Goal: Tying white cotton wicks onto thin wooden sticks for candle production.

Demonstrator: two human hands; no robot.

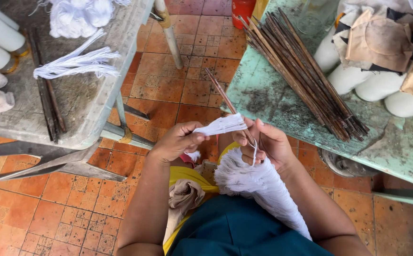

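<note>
White thread bundle, slanted stick

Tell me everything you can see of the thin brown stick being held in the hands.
The thin brown stick looks like dark, worn wood or bamboo, slender and straight. It tilts up and to the left, its free end over the tiled floor. Its lower end is pinched in the right hand, where white threads wrap or cross it. The left hand pulls those threads sideways. It matches the bundle of sticks on the green table.

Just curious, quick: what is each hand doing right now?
Left hand: closed, pinching white threads.
Right hand: closed, holding a thin brown stick and the thread bundle.
</note>
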